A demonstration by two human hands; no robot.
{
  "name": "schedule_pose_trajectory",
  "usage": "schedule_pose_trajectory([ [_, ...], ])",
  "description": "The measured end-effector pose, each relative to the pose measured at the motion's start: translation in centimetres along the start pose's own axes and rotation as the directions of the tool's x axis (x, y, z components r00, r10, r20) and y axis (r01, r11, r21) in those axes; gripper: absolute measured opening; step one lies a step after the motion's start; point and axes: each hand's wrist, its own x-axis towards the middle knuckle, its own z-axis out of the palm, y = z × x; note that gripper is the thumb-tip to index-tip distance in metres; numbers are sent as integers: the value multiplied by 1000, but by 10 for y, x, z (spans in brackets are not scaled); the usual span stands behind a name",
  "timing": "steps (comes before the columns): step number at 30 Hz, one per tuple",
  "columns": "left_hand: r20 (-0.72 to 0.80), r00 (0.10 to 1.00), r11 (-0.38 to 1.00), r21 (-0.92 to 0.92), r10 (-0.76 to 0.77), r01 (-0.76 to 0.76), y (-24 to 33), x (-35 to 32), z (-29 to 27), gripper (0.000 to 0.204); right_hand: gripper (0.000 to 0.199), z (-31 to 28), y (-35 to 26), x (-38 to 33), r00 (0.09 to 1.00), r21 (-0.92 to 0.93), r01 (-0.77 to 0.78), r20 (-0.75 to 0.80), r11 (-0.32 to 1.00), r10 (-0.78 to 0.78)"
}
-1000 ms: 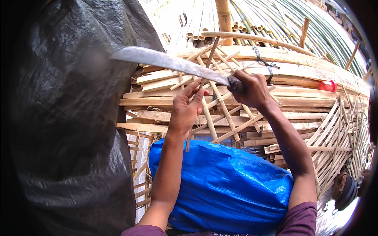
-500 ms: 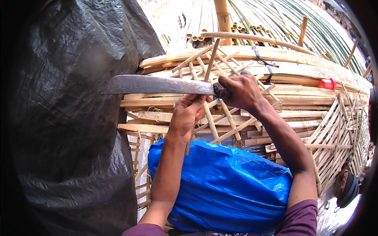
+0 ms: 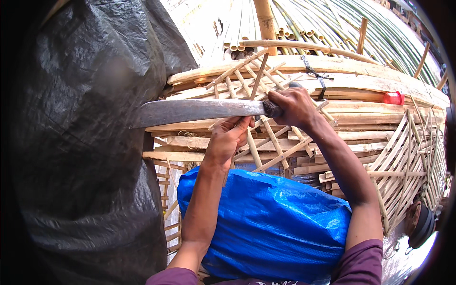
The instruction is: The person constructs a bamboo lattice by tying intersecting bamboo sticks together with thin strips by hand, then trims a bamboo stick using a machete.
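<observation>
My right hand (image 3: 297,108) is closed round the dark handle of a machete (image 3: 199,110), whose broad grey blade points left across the view. Just under the blade, my left hand (image 3: 229,137) pinches a thin bamboo strip (image 3: 259,78). The strip stands up past the blade, and its lower end runs down behind my left wrist. The blade crosses the strip right above my left fingertips; whether its edge touches the strip I cannot tell. Behind both hands lies a lattice of crossed bamboo slats (image 3: 275,140).
A blue tarp (image 3: 275,223) covers my lap, and a black plastic sheet (image 3: 95,142) hangs at the left. Split bamboo lengths (image 3: 361,121) are stacked ahead, with a red cup (image 3: 393,98) on them. Woven slats (image 3: 399,166) stand at the right; bamboo poles (image 3: 327,23) lie beyond.
The machete has shifted slightly right and its tip has dropped lower. My right hand moved a little right with it. The strip leans slightly more to the right.
</observation>
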Motion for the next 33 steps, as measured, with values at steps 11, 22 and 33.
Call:
schedule_pose_trajectory([
  [11,103,994,999,-7,34,-34,9,-5,-10,39,4,-8,40,-23,947,-62,-313,59,948,316],
  [22,-14,994,991,84,108,-107,12,3,-10,39,12,-33,46,-25,843,212,-477,-167,853,512],
  [33,4,999,999,8,53,-53,8,-2,0,16,18,-13,-17,13,1000,32,-9,12,999,8],
])
